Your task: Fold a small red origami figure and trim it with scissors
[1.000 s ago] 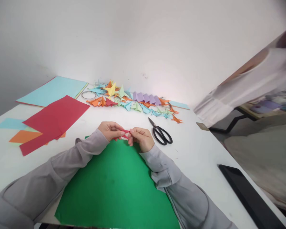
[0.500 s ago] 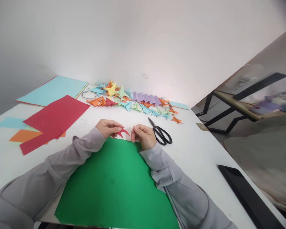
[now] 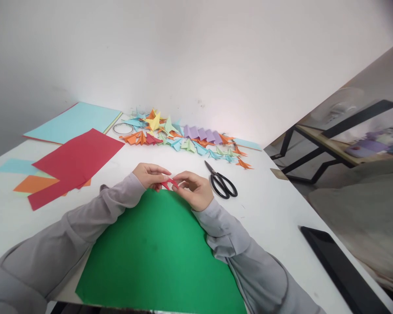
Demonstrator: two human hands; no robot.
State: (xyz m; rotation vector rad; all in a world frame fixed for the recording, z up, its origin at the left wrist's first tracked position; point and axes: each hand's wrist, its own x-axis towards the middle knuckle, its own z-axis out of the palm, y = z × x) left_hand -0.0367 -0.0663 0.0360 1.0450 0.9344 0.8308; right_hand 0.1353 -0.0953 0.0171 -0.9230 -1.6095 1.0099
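Observation:
A small folded piece of red paper point(image 3: 166, 185) is pinched between my two hands, just above the far edge of a green sheet point(image 3: 157, 248). My left hand point(image 3: 150, 176) grips its left part between thumb and fingers. From the other side, my right hand point(image 3: 194, 188) pinches the pointed right end. Fingers cover much of the fold, so its full shape is hidden. Black-handled scissors point(image 3: 221, 181) lie just right of my right hand, blades pointing away.
Behind my hands lie several folded paper figures point(image 3: 154, 122) and a pleated purple strip point(image 3: 203, 134). Wire rings point(image 3: 122, 128) sit beside them. Red sheets point(image 3: 80, 155) and a light blue stack point(image 3: 75, 122) are at left. A dark flat device point(image 3: 340, 270) rests near the right edge.
My right hand has moved left and closed on the pointed end of the red paper, which it was apart from before. My left hand keeps its hold.

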